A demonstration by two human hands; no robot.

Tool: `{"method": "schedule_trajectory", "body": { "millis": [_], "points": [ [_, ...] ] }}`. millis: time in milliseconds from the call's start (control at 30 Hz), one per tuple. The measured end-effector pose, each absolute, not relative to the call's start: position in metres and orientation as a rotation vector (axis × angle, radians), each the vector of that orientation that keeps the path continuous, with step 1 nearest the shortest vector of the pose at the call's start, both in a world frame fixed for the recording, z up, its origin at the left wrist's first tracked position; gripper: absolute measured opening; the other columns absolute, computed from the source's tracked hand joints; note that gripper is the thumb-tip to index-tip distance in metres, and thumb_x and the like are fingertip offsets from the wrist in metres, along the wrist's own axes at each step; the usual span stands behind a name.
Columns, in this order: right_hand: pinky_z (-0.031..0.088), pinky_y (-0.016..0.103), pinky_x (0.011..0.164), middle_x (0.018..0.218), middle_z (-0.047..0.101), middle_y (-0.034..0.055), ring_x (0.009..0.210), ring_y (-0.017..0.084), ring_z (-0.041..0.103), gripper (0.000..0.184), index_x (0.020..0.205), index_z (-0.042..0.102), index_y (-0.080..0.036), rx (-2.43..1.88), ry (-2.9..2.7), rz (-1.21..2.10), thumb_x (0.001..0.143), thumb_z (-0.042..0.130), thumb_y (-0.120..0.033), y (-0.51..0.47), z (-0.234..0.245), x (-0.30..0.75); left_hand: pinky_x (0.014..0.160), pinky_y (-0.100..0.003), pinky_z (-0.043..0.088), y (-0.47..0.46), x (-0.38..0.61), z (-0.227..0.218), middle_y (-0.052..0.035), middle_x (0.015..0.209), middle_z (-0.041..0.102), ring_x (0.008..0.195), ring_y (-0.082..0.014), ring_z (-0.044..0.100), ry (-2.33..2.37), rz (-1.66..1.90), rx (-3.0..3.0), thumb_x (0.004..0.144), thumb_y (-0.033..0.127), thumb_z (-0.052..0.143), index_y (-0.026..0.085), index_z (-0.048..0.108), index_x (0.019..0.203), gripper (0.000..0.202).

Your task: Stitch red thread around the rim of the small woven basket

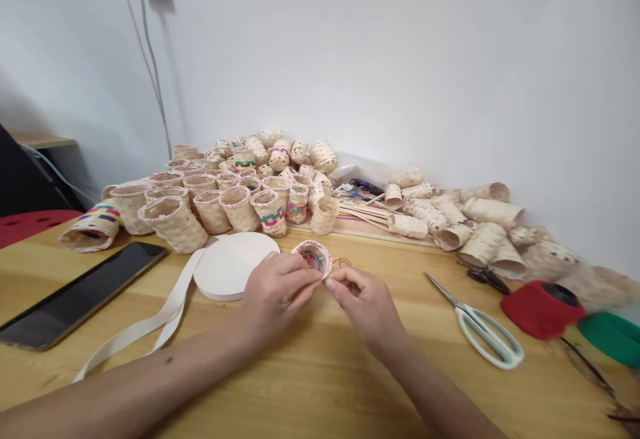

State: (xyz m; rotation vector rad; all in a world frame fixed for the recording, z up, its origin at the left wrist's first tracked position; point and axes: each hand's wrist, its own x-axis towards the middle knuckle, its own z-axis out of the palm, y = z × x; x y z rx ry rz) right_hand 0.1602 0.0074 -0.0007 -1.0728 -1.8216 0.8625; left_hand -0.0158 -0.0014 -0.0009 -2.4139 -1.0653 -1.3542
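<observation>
A small woven basket [320, 253] with a red-and-white bound rim and coloured bands inside is in the middle of the table, its mouth turned toward me. My left hand [280, 285] grips its near rim between thumb and fingers. Close against the same spot, my right hand [365, 302] is closed in a pinch; whatever is between its fingertips is too small to make out. A bit of red thread [343, 262] curls just behind the right fingers. Touching or nearly touching my left hand is a roll of white tape [227, 272], its loose end trailing toward me.
Several finished-looking woven baskets [175, 222] crowd the back left; unrimmed ones [493, 212] pile up at the back right. Flat strips [365, 212] lie between them. A phone [80, 295] rests at left. Scissors [483, 325], red thread [537, 309] and green thread [613, 337] lie at right.
</observation>
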Motion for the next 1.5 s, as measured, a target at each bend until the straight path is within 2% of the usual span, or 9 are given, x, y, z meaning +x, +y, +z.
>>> {"method": "schedule_trajectory", "body": {
  "millis": [167, 533, 633, 733, 833, 1100, 1200, 1333, 1500],
  "points": [
    [0.037, 0.023, 0.049, 0.062, 0.056, -0.0015, 0.054, 0.011, 0.048, 0.022, 0.09, 0.068, -0.018, -1.01, -1.83, 1.064, 0.079, 0.057, -0.033, 0.015, -0.001, 0.165, 0.058, -0.027, 0.034, 0.004, -0.024, 0.007, -0.0026, 0.069, 0.064, 0.064, -0.0132, 0.053, -0.915, -1.171, -2.326, 0.09, 0.018, 0.052, 0.018, 0.068, 0.085, 0.017],
    [0.036, 0.022, 0.052, 0.066, 0.053, -0.0048, 0.055, 0.01, 0.046, 0.022, 0.102, 0.049, -0.019, -0.984, -1.691, 1.107, 0.083, 0.056, -0.027, 0.011, 0.0, 0.162, 0.059, -0.027, 0.035, 0.004, -0.019, 0.002, -0.0038, 0.07, 0.064, 0.065, -0.0139, 0.052, -0.88, -1.18, -2.391, 0.091, 0.018, 0.052, 0.016, 0.065, 0.078, 0.019],
    [0.045, 0.03, 0.071, 0.082, 0.061, 0.0015, 0.076, 0.016, 0.056, 0.021, 0.105, 0.058, -0.02, -1.043, -1.877, 0.82, 0.085, 0.056, -0.028, 0.012, 0.007, 0.168, 0.06, -0.027, 0.035, 0.004, -0.019, 0.002, -0.0039, 0.074, 0.066, 0.066, -0.0135, 0.053, -0.871, -1.152, -2.418, 0.092, 0.018, 0.05, 0.016, 0.065, 0.08, 0.019],
    [0.035, 0.042, 0.097, 0.113, 0.059, 0.0082, 0.111, 0.023, 0.05, 0.018, 0.102, 0.066, -0.023, -1.043, -1.989, 0.402, 0.087, 0.056, -0.028, 0.012, 0.012, 0.175, 0.061, -0.028, 0.035, 0.004, -0.02, 0.002, -0.0039, 0.081, 0.067, 0.069, -0.0133, 0.054, -0.845, -1.118, -2.431, 0.091, 0.017, 0.051, 0.016, 0.064, 0.085, 0.014],
    [0.032, 0.044, 0.101, 0.123, 0.052, 0.0097, 0.121, 0.025, 0.043, 0.014, 0.095, 0.068, -0.023, -1.022, -2.066, 0.321, 0.087, 0.057, -0.026, 0.01, 0.01, 0.175, 0.064, -0.029, 0.036, 0.004, -0.019, 0.001, -0.0039, 0.087, 0.067, 0.078, -0.0151, 0.056, -0.777, -1.035, -2.447, 0.091, 0.016, 0.053, 0.017, 0.062, 0.089, 0.01],
    [0.037, 0.038, 0.095, 0.106, 0.053, 0.0072, 0.107, 0.021, 0.05, 0.014, 0.076, 0.06, -0.02, -0.856, -1.77, 0.498, 0.087, 0.054, -0.025, 0.003, 0.028, 0.178, 0.074, -0.032, 0.038, -0.001, -0.015, -0.004, -0.0034, 0.087, 0.065, 0.082, -0.0164, 0.054, -0.581, -0.718, -2.608, 0.095, 0.017, 0.044, 0.018, 0.06, 0.098, 0.016],
    [0.043, 0.037, 0.088, 0.084, 0.06, 0.0008, 0.085, 0.016, 0.058, 0.016, 0.08, 0.053, -0.023, -0.652, -1.51, 0.944, 0.091, 0.052, -0.034, 0.003, 0.039, 0.187, 0.069, -0.03, 0.037, -0.001, -0.017, 0.002, -0.0037, 0.084, 0.064, 0.079, -0.0158, 0.054, -0.601, -0.766, -2.6, 0.095, 0.018, 0.044, 0.019, 0.061, 0.097, 0.017],
    [0.046, 0.029, 0.063, 0.054, 0.048, -0.0073, 0.051, 0.01, 0.049, 0.02, 0.082, 0.048, -0.021, -0.542, -1.573, 1.452, 0.093, 0.05, -0.038, 0.001, 0.039, 0.189, 0.058, -0.029, 0.031, 0.004, -0.025, 0.013, -0.0025, 0.074, 0.061, 0.066, -0.0141, 0.048, -0.791, -0.91, -2.428, 0.093, 0.018, 0.047, 0.019, 0.063, 0.088, 0.017],
    [0.03, 0.022, 0.045, 0.051, 0.036, -0.0083, 0.045, 0.007, 0.035, 0.015, 0.079, 0.053, -0.02, -0.488, -1.328, 1.171, 0.084, 0.062, -0.031, 0.005, 0.058, 0.221, 0.059, -0.028, 0.033, 0.016, -0.036, 0.017, -0.0025, 0.072, 0.057, 0.066, -0.0144, 0.047, -0.949, -0.889, -2.312, 0.093, 0.018, 0.046, 0.017, 0.064, 0.081, 0.021]
  ]
}}
